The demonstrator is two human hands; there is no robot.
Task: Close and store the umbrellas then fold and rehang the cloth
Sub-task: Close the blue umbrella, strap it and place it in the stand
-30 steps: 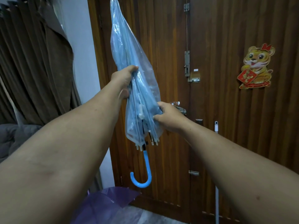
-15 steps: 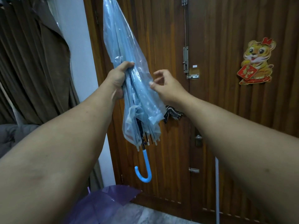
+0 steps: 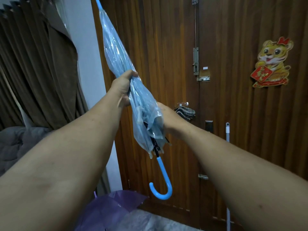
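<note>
Purple film of a second umbrella lies open on the floor, nearest. Above it, the left hand is clenched round the blue umbrella mid-canopy; the right hand gathers the loose skirt, fingers hidden. The plastic looks light, slick and crinkly, so grip over the ribs. Behind, a checked cloth hangs on the wooden door.
</note>
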